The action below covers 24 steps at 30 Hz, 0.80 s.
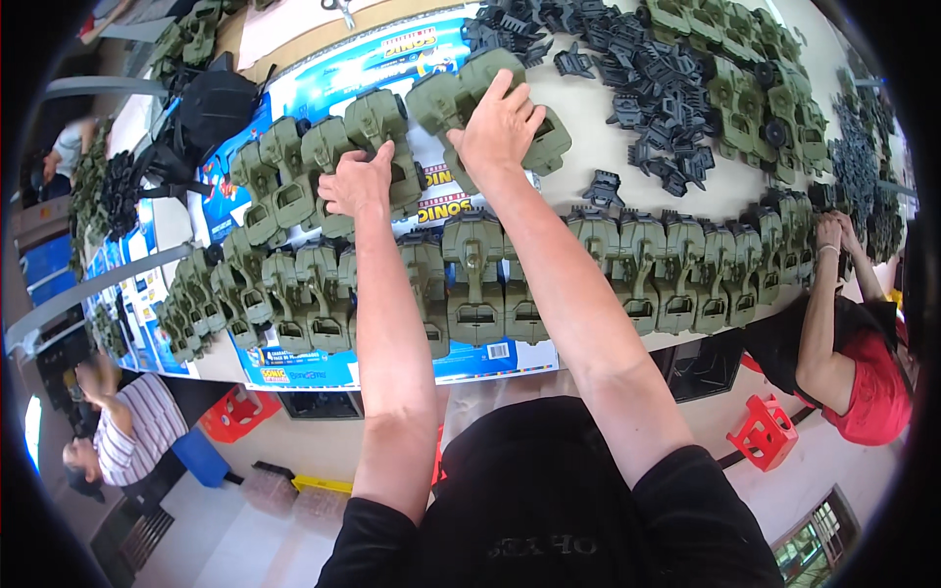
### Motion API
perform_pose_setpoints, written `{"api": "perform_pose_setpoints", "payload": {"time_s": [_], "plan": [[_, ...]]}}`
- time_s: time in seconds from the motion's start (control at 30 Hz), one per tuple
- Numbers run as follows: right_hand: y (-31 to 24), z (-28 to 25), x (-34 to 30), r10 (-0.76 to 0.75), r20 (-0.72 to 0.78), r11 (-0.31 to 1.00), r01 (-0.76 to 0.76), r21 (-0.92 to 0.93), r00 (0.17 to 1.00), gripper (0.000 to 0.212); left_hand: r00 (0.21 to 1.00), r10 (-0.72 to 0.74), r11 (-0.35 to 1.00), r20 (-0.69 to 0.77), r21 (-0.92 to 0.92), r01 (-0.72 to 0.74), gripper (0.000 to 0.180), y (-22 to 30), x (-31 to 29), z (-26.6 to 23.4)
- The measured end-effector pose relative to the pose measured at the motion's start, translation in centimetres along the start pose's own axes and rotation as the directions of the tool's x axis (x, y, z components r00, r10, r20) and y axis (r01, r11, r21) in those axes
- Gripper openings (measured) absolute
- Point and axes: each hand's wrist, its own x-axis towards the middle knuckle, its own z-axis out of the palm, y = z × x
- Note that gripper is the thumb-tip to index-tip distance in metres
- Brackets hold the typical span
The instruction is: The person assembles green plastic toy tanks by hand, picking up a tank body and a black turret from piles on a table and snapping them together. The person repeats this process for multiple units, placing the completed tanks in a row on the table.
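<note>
My right hand (498, 127) lies over an olive-green plastic toy vehicle body (549, 145) on the far side of the table, its fingers gripping the top. To its left, my left hand (359, 182) has curled fingers on another green vehicle body (376, 120) in a short back row. Part of each body is hidden under the hand. Nearer me runs a long row of similar green vehicle bodies (475, 279), standing side by side below both forearms.
A heap of dark grey plastic parts (637, 83) lies at the far right, with a single part (603, 188) nearer. More green bodies (740, 108) stand beyond. Blue printed sheets (323, 83) cover the table. A black bag (216, 103) sits left. Co-workers (833, 343) stand at both sides.
</note>
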Motion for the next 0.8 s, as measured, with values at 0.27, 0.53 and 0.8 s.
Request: {"api": "perform_pose_setpoints", "payload": {"time_s": [0.27, 0.53, 0.8], "plan": [[1.7, -1.1, -2.0, -0.034, -0.147, 0.976, 0.064, 0.208, 0.989, 0.086, 0.971, -0.089, 0.978, 0.223, 0.205, 0.042, 0.065, 1.9, 1.1, -2.0], [1.2, 0.4, -2.8, 0.081, 0.116, 0.980, -0.059, -0.189, 0.990, 0.065, 0.970, -0.161, 0.975, 0.183, 0.185, 0.127, 0.068, 3.1, -0.1, -1.9], [1.5, 1.5, -1.3, 0.016, 0.031, 0.975, -0.009, -0.222, 0.999, 0.039, 0.986, -0.006, 0.982, 0.169, 0.186, -0.026, 0.055, 1.7, 0.2, -1.5]]}}
